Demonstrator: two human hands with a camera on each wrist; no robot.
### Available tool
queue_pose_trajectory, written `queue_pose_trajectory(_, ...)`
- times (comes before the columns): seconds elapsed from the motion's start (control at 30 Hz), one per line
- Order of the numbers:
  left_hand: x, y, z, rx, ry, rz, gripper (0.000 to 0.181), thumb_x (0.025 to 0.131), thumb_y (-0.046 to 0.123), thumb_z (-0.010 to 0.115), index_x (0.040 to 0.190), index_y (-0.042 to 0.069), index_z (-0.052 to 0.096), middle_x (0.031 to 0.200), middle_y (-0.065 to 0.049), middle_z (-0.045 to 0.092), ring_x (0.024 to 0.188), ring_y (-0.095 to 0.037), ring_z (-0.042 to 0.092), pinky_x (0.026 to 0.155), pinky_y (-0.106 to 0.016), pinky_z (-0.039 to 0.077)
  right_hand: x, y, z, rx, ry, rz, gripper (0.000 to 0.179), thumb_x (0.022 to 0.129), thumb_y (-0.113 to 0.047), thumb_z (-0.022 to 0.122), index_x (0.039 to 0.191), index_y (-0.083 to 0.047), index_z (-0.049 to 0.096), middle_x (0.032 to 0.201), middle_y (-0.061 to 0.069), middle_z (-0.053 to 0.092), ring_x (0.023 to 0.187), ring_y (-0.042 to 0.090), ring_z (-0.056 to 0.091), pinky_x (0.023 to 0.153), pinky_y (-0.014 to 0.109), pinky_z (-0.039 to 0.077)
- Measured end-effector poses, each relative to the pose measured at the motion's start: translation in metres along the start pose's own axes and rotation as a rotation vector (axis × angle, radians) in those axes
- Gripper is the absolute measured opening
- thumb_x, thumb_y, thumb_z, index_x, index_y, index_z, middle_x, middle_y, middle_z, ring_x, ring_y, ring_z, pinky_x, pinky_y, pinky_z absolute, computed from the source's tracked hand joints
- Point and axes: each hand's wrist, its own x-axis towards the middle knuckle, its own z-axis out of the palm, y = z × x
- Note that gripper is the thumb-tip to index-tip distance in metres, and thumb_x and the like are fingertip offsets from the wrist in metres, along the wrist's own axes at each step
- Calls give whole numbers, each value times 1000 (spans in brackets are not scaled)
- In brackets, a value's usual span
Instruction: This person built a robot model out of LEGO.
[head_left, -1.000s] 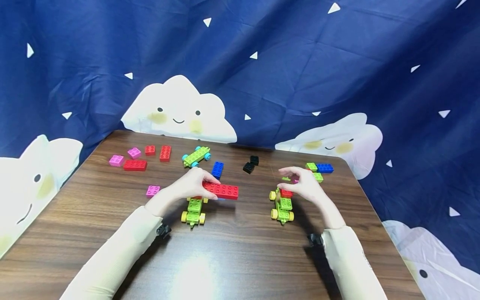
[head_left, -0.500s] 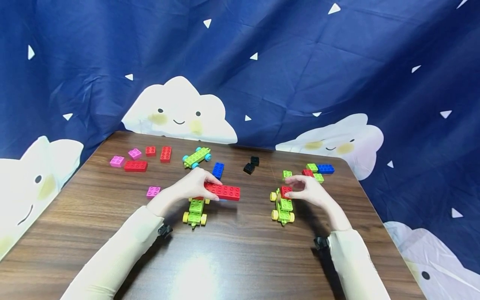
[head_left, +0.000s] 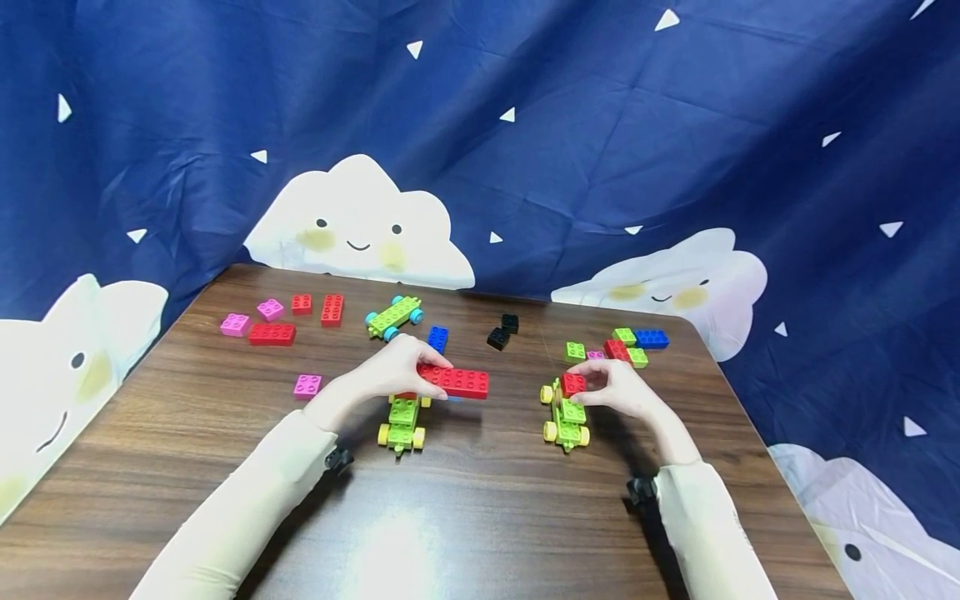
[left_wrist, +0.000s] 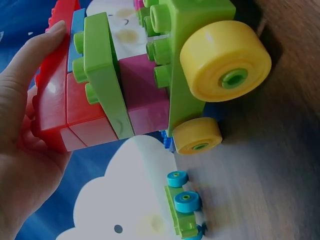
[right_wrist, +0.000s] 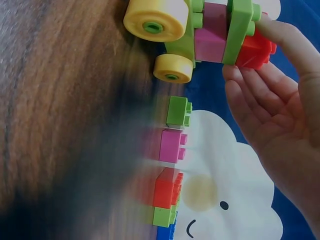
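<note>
In the head view my left hand (head_left: 390,367) grips a long red brick (head_left: 467,383) on top of a toy car (head_left: 402,425) with yellow wheels. The left wrist view shows that brick resting over a smaller red brick (left_wrist: 91,112) and a blue brick (left_wrist: 77,37), above a green plate (left_wrist: 102,75) and a purple brick (left_wrist: 145,95). My right hand (head_left: 618,387) pinches a small red brick (head_left: 573,384) that sits on a second yellow-wheeled car (head_left: 567,427). Its thumb lies on one side and the fingertips on the other in the right wrist view.
A green car base (head_left: 393,316) with blue wheels stands behind, near a blue brick (head_left: 438,338) and black bricks (head_left: 498,337). Pink (head_left: 307,386) and red bricks (head_left: 272,334) lie at left. Green (head_left: 575,351), red and blue bricks (head_left: 651,338) lie beyond my right hand.
My right hand has come in from above and taken hold of the small red brick. My left hand has shifted slightly right, and the left car has moved with it.
</note>
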Motion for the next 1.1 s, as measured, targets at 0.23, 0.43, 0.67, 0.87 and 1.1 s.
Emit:
queue_pose_trajectory(0.23,4,1,3,4,14,5,39,74,28,86,107,9,76,97,-1,76,83,-6,62,76,-24,51,-1,-1,1,27,20,5,37,80,-12,80,110,5,69,103,18,72,90,17,68,78,22,54)
queue_pose_trajectory(0.43,5,2,4,-6,31,13,39,74,27,86,106,8,76,99,-3,76,85,-9,63,78,-27,52,2,-12,8,23,67,-19,34,79,-14,80,107,3,71,98,16,74,85,10,66,75,20,53)
queue_pose_trajectory(0.67,8,2,6,-50,37,-14,42,73,30,87,108,9,76,98,-1,76,84,-8,62,77,-27,52,15,-34,26,47,37,-43,34,79,-15,80,109,-1,72,100,12,74,87,10,67,79,23,54)
queue_pose_trajectory(0.87,10,1,9,-70,54,-18,41,73,28,87,108,10,76,97,0,76,84,-8,62,76,-26,51,29,-50,42,31,31,-70,37,78,-20,80,109,-3,72,101,11,74,90,16,65,82,32,53)
queue_pose_trajectory(1.1,10,1,12,-76,82,-14,42,73,31,86,108,11,76,99,-1,75,84,-10,61,74,-26,50,40,-58,58,26,1,-124,34,76,-18,81,106,-4,73,98,8,75,88,13,65,81,27,52)
